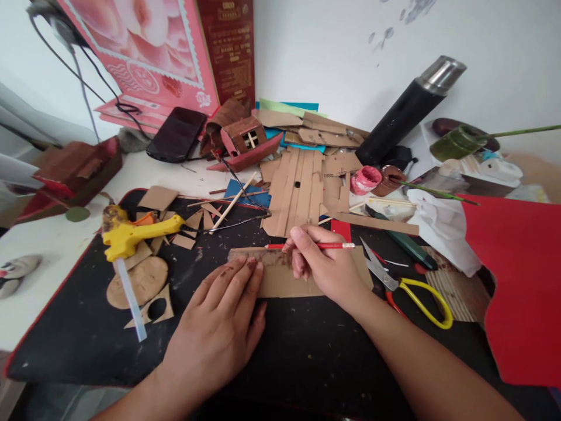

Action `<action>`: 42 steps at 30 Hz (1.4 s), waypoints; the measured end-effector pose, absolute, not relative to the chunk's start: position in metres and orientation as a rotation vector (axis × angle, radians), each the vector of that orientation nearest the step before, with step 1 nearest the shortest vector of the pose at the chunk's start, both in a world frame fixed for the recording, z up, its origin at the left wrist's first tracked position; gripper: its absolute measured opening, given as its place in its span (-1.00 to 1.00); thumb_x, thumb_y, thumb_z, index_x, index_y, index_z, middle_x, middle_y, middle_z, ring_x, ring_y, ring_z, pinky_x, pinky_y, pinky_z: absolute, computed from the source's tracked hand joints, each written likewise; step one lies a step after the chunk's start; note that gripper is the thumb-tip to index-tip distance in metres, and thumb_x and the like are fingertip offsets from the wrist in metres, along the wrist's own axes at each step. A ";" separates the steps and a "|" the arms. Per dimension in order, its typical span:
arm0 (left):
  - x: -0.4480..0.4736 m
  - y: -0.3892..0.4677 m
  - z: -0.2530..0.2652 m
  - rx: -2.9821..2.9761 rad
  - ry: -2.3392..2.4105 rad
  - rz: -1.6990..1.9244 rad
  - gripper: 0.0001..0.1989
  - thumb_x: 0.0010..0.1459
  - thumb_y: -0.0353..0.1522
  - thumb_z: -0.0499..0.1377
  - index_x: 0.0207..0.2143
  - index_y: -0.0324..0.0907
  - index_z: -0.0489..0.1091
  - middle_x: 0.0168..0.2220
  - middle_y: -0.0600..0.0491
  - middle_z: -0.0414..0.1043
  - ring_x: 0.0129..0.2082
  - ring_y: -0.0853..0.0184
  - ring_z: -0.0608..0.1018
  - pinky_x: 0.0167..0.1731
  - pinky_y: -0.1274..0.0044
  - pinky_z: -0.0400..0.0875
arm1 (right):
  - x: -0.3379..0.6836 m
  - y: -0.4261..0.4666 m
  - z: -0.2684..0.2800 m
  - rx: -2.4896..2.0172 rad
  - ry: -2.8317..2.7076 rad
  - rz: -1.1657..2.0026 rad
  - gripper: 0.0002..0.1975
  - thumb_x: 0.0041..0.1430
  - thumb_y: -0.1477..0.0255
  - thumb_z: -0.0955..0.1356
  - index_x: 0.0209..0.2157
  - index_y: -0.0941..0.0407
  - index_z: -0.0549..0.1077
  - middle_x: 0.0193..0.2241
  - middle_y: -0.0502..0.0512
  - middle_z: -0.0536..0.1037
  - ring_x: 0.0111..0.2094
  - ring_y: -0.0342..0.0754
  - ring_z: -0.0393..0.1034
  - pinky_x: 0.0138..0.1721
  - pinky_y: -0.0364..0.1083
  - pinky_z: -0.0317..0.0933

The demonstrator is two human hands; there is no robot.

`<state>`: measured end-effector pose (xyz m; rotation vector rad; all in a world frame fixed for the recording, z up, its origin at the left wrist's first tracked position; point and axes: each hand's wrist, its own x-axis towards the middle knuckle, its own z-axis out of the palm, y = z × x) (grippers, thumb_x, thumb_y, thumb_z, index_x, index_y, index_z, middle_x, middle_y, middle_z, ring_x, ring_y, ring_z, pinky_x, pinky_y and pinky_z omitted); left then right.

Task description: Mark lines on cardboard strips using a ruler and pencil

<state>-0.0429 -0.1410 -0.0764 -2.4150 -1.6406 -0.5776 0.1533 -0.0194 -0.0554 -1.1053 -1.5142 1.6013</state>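
Note:
My left hand (221, 310) lies flat with fingers stretched out, pressing a stained, ruler-like strip (277, 257) onto a piece of brown cardboard (280, 283). A red pencil (337, 246) is held in my right hand (322, 257), its fingers closed around it. The pencil lies nearly level along the strip's far edge, its eraser end to the right. My right hand rests over the cardboard's right half and covers part of it. Just right of the cardboard, scissors (398, 285) with yellow and red handles lie with blades partly apart.
A yellow glue gun (135, 231) and cardboard scraps (158, 199) lie at left on the black mat (65, 310). Behind are a ridged cardboard piece (298, 187), model boats (249, 143), a phone (176, 134), paint jars (366, 179) and a leaning thermos (407, 111). Red sheet (521, 280) at right.

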 end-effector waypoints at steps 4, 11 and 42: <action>-0.043 -0.141 -0.076 -2.411 -1.628 -0.568 -0.56 0.53 -0.37 0.11 0.33 -0.44 0.41 0.21 -0.29 0.60 0.23 -0.04 0.61 0.27 0.17 0.45 | 0.153 -0.020 -0.056 -1.100 -1.473 1.609 -0.45 0.48 -0.12 0.40 -0.33 0.08 0.57 -0.64 -0.10 0.46 -0.63 -0.16 0.38 -0.60 -0.15 0.20; -0.043 -0.141 -0.080 -2.392 -1.619 -0.563 -0.56 0.56 -0.35 0.06 0.33 -0.41 0.41 0.19 -0.25 0.61 0.22 -0.02 0.61 0.26 0.18 0.46 | 0.151 -0.020 -0.059 -1.076 -1.472 1.576 -0.43 0.46 -0.15 0.40 -0.33 0.08 0.57 -0.66 -0.10 0.46 -0.65 -0.17 0.36 -0.63 -0.17 0.18; -0.043 -0.142 -0.078 -2.399 -1.616 -0.558 -0.55 0.56 -0.33 0.06 0.32 -0.43 0.42 0.20 -0.25 0.60 0.22 -0.04 0.59 0.25 0.17 0.45 | 0.153 -0.019 -0.058 -1.077 -1.563 1.558 -0.49 0.53 -0.05 0.39 -0.33 0.07 0.56 -0.64 -0.11 0.47 -0.62 -0.17 0.37 -0.58 -0.15 0.21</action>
